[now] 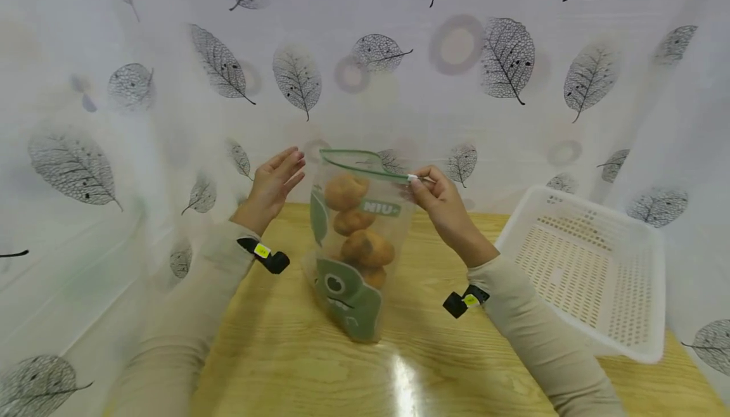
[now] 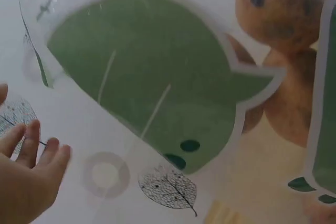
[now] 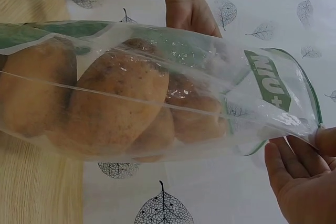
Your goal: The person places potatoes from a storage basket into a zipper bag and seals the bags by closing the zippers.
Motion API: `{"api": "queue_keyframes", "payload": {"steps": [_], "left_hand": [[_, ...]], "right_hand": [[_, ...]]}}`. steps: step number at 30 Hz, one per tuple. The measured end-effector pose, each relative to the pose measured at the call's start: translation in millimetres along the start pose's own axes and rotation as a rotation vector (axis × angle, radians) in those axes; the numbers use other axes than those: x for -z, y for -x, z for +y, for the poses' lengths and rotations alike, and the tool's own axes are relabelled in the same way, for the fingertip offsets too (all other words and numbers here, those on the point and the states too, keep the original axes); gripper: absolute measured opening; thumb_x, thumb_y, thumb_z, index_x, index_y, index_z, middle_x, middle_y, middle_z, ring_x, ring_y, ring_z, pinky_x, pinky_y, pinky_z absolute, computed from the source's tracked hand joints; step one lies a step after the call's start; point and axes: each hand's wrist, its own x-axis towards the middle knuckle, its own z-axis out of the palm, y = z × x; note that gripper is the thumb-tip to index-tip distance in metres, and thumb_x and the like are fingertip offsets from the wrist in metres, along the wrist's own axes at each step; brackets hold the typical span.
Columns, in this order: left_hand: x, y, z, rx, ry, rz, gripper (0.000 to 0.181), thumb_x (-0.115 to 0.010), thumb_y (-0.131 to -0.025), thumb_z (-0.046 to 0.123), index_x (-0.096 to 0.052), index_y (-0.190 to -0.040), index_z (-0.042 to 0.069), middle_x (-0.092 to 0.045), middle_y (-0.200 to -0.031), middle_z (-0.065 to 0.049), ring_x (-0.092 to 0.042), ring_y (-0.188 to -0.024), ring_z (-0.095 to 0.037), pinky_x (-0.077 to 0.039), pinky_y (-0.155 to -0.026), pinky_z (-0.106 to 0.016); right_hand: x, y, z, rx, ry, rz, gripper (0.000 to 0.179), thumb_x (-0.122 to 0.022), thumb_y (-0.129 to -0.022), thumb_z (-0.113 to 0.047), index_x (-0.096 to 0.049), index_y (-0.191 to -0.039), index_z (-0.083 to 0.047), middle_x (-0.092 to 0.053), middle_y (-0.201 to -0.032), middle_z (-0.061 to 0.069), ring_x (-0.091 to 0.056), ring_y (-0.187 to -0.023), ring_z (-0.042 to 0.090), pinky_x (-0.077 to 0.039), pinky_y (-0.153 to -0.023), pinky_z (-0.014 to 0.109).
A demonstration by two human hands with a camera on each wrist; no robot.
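Note:
A clear zip bag with green monster prints stands upright on the table, holding several brown potatoes. Its green zip rim gapes open at the top. At the rim's right corner, my right hand pinches the white slider between thumb and fingers; the right wrist view shows this hand partly cut off by the frame edge. My left hand is raised left of the bag, apart from it, fingers extended and holding nothing. In the left wrist view, fingers show beside the bag's green print.
A white perforated plastic basket sits on the right of the wooden table. Behind and to the left hangs a pale curtain with a leaf pattern, close to the table's far edge.

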Motion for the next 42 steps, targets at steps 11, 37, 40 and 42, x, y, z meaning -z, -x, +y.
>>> {"api": "queue_keyframes", "payload": {"steps": [11, 37, 40, 42], "left_hand": [[-3.1, -16.0, -27.2, 0.094, -0.172, -0.291, 0.053, -0.034, -0.105, 0.015, -0.014, -0.152, 0.001, -0.01, -0.16, -0.012, -0.01, -0.147, -0.025, -0.018, -0.122, -0.039], [-3.3, -0.3, -6.5, 0.074, -0.108, -0.102, 0.013, -0.06, -0.094, 0.008, -0.073, -0.093, 0.012, -0.074, -0.086, -0.002, -0.071, -0.077, -0.014, -0.061, -0.074, -0.025], [-6.1, 5.2, -2.1, 0.051, -0.127, -0.132, 0.013, -0.059, -0.094, 0.007, -0.072, -0.096, 0.008, -0.074, -0.086, -0.003, -0.072, -0.078, -0.015, -0.061, -0.076, -0.026], [-8.6, 9.3, 0.7, 0.024, -0.142, -0.154, 0.013, -0.059, -0.094, 0.006, -0.072, -0.098, 0.006, -0.074, -0.086, -0.004, -0.072, -0.078, -0.015, -0.061, -0.076, -0.027]], "right_hand": [[8, 0.6, 0, -0.03, -0.008, -0.053, 0.006, -0.044, -0.103, -0.013, -0.05, -0.103, -0.011, -0.061, -0.08, -0.004, -0.061, -0.083, 0.006, -0.051, -0.095, 0.026], [53, -4.7, -1, -0.146, 0.106, 0.091, 0.011, -0.045, -0.103, -0.018, -0.047, -0.108, -0.009, -0.059, -0.091, -0.005, -0.06, -0.092, 0.008, -0.056, -0.081, 0.019], [59, -7.1, -2, -0.126, 0.092, 0.098, 0.01, -0.045, -0.103, -0.017, -0.047, -0.108, -0.008, -0.064, -0.091, -0.006, -0.064, -0.091, 0.006, -0.058, -0.081, 0.021], [63, -8.7, -3, -0.112, 0.078, 0.105, 0.009, -0.045, -0.103, -0.015, -0.047, -0.107, -0.007, -0.067, -0.093, -0.007, -0.067, -0.09, 0.006, -0.059, -0.08, 0.022]]}}
